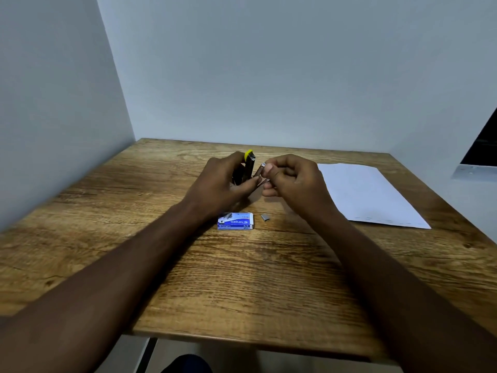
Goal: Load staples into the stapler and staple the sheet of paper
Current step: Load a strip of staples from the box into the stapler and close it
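Note:
My left hand (222,181) grips a small stapler (249,164) with a yellow tip, held upright and opened above the wooden table (242,278). My right hand (291,179) pinches a strip of staples (260,170) right beside the stapler's open channel. A blue and white staple box (236,221) lies on the table just in front of my hands. A short loose piece of staples (265,217) lies to the right of the box. The white sheet of paper (368,195) lies flat at the right side of the table.
Pale walls close the table in at the back and on the left. A dark object with a light frame (477,157) stands past the table's right edge. Bare wood stretches from the box to the table's front edge.

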